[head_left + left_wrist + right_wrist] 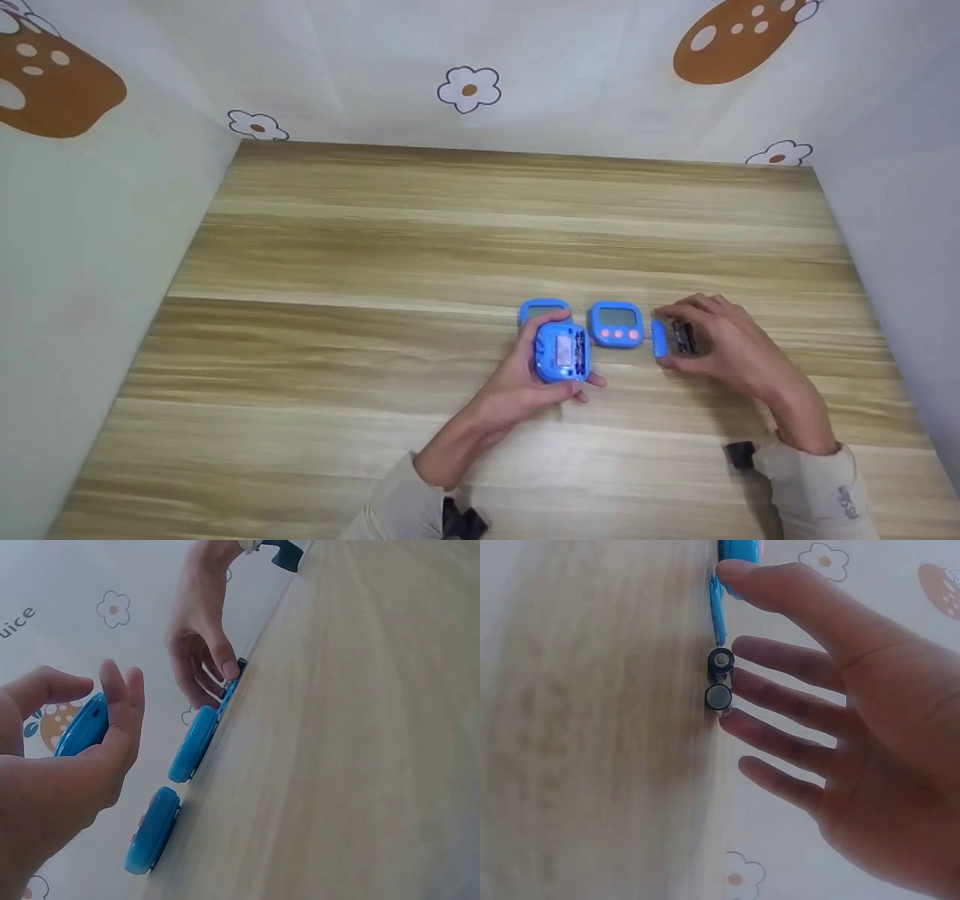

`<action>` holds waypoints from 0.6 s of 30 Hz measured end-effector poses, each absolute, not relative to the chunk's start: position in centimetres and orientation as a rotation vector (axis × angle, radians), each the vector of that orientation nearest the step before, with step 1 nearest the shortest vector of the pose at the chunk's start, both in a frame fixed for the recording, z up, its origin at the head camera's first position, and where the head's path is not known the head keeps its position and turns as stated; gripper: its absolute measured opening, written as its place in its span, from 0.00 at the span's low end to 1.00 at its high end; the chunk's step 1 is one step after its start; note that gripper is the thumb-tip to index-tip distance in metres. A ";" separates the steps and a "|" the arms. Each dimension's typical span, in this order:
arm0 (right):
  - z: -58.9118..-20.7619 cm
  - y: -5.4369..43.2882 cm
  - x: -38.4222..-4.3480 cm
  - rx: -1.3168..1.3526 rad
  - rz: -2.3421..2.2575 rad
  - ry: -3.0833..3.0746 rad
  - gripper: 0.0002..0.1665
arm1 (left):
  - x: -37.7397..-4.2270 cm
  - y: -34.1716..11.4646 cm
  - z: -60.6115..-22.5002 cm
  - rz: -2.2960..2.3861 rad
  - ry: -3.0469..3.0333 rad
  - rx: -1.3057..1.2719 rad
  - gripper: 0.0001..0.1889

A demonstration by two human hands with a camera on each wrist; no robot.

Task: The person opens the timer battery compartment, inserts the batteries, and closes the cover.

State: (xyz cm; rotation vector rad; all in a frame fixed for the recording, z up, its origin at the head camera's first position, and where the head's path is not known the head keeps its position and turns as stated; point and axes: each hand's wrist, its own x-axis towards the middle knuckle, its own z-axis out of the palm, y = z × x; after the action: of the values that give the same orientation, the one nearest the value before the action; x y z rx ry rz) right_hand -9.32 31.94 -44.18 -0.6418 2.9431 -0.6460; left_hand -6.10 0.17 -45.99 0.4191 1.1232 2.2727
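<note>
Left-hand fingers [528, 326] curl round a blue timer [562, 349] just right of and below centre, its back turned up with the battery slot [580, 352] bare, while farther right the right hand [731, 341] spreads thumb and fingers wide about a blue cover [659, 339] and two loose batteries [684, 337]; whether it touches them I cannot tell. Two more timers [616, 325] lie screen up on the table [337, 247], one between the hands, the other partly hidden by the left fingers.
</note>
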 end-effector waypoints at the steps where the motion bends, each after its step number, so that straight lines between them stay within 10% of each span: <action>1: -44.1 32.0 -9.3 -0.632 -0.645 2.934 0.37 | -6.1 0.2 -46.0 2.273 1.122 0.418 0.45; 18: -44.6 31.6 -10.5 -0.733 -0.712 2.922 0.31 | -6.0 0.3 -46.1 2.276 1.117 0.430 0.44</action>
State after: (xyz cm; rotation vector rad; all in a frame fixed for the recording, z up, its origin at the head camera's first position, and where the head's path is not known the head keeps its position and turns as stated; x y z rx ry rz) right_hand -10.47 31.58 -44.64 -0.7326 2.9224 -0.7118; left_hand -6.05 0.28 -46.14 0.4303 1.1175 2.2763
